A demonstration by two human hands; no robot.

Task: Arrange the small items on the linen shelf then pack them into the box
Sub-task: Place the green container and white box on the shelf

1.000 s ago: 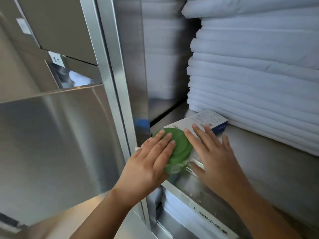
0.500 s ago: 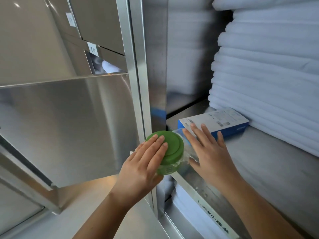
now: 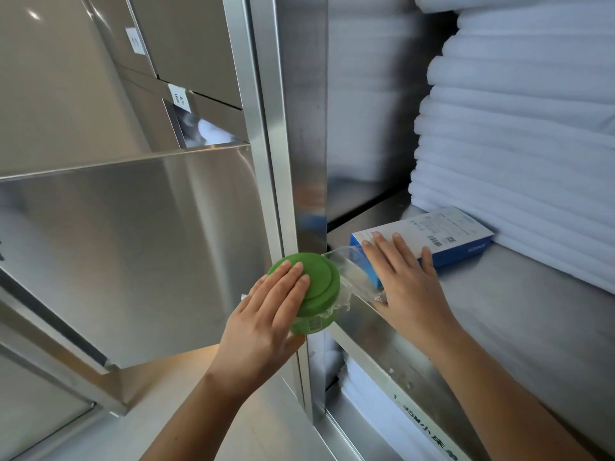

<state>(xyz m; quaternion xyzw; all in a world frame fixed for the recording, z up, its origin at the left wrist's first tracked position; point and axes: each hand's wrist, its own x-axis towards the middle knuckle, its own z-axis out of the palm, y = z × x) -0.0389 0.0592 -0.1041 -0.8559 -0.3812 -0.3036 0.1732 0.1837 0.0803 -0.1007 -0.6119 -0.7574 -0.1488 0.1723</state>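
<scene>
A round green container [image 3: 320,277] with a green lid, wrapped in loose clear plastic [image 3: 349,271], hangs just off the front left corner of the steel linen shelf [image 3: 519,314], in front of the cabinet post. My left hand [image 3: 266,314] holds it, fingers laid over the lid and thumb hidden underneath. My right hand [image 3: 409,284] lies flat on the shelf. Its fingertips rest on a blue and white flat box [image 3: 456,234] and its thumb side touches the plastic. The box lies against the folded linen.
A tall stack of folded white linen [image 3: 519,144] fills the right of the shelf. An open steel door panel [image 3: 133,244] juts out on the left beside the post [image 3: 266,128]. More white linen [image 3: 366,394] sits on the shelf below.
My left hand has drawn the green container left, off the shelf corner. My right hand stays flat, fingertips still on the blue box. The view has shifted left.
</scene>
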